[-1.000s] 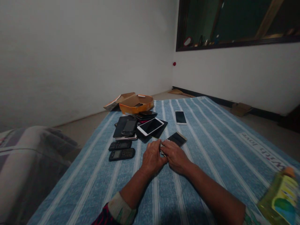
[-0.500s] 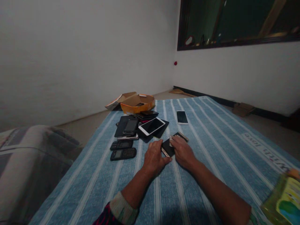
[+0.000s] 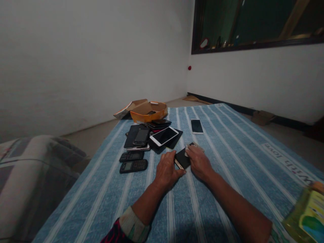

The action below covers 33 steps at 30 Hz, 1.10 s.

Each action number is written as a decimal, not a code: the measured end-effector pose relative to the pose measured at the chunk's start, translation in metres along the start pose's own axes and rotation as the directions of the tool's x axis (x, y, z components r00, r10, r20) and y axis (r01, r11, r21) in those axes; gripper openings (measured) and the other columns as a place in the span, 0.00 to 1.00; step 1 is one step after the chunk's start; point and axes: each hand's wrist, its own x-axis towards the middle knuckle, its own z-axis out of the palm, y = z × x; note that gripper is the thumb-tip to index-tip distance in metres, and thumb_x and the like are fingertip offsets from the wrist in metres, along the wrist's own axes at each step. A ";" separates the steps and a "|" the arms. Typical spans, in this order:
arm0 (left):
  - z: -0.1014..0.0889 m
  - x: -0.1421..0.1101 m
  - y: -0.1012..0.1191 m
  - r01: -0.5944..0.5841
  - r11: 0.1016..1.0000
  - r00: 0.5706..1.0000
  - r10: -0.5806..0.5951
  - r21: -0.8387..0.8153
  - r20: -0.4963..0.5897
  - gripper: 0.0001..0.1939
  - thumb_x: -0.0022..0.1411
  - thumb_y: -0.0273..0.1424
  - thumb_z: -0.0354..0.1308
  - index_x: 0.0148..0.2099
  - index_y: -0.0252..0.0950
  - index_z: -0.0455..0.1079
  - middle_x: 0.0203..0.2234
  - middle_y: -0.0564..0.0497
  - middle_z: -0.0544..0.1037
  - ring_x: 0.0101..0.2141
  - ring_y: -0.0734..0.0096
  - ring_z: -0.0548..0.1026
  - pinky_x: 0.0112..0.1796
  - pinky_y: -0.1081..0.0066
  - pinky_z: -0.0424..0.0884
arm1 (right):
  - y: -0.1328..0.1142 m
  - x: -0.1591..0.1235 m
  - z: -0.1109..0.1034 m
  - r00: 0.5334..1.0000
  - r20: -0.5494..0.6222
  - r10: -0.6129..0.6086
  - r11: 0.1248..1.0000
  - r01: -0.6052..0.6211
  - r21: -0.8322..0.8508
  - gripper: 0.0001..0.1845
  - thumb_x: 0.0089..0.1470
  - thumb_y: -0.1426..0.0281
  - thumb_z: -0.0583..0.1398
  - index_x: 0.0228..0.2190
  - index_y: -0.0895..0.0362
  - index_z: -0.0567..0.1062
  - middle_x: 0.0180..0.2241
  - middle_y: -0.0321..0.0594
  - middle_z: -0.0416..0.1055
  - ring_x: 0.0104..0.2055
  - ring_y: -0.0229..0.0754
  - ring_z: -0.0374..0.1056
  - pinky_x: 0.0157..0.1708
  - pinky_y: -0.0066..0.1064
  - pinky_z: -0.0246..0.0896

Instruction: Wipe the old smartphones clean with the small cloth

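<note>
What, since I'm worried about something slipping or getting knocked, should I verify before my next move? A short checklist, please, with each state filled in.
1. Left hand steadying the pale-edged phone: ok, thumb and fingers bracket its near end.
2. Pale wad in the right hand: ok, pinched at the fingertips over the phone's far part.
3. Phone supported: ok, it lies on the striped cloth.
4. White phone out of the way: ok, it lies apart, beyond the left hand.
5. Screen free of smudges: cannot tell, too dark and partly covered.
6. Bottle tightly capped: cannot tell, cut off by the frame.
</note>
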 end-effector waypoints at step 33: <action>0.000 0.003 -0.002 -0.008 1.000 1.000 0.007 -0.010 -0.025 0.42 0.45 0.34 0.71 0.61 0.30 0.62 0.49 0.40 0.74 0.50 0.49 0.70 0.50 0.55 0.68 | -0.004 0.001 -0.005 0.999 0.015 0.035 0.995 -0.033 -0.095 0.19 0.59 0.79 0.51 0.48 0.59 0.74 0.58 0.50 0.66 0.62 0.50 0.58 0.61 0.46 0.52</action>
